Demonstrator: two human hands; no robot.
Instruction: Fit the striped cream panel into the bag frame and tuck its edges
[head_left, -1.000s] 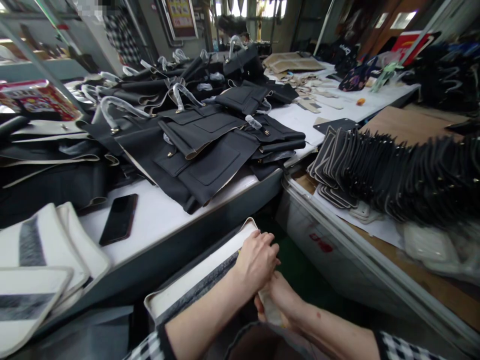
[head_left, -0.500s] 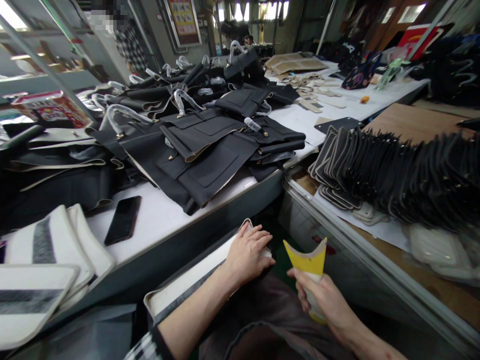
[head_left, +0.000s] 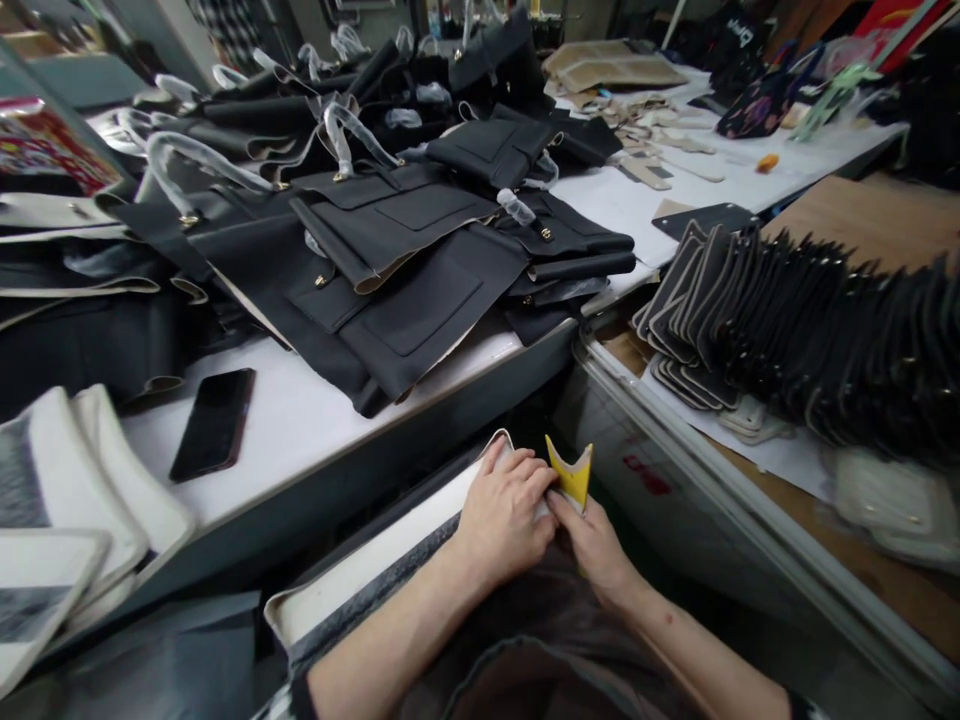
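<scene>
A white panel with a dark grey stripe [head_left: 405,545] and a piped edge lies slantwise over my lap, below the table edge. My left hand [head_left: 506,505] grips its far right end, fingers bent over the edge. In my right hand [head_left: 596,550] is a yellow tool with a concave, notched end [head_left: 574,478], held upright. Its lower part is hidden by my fingers. Both hands meet at the panel's end, and the yellow tool is close beside my left fingertips. Whether it touches the panel I cannot tell.
Black bag pieces [head_left: 420,280] with wrapped handles are heaped on the white table. A phone [head_left: 214,422] and white striped panels [head_left: 120,480] lie at the left. On the right, black flaps [head_left: 840,330] stand in a row beyond a metal-edged counter [head_left: 697,480].
My right hand has moved left with the yellow tool, up to my left hand at the panel's end. My left hand stays on the panel. The view has tilted down slightly.
</scene>
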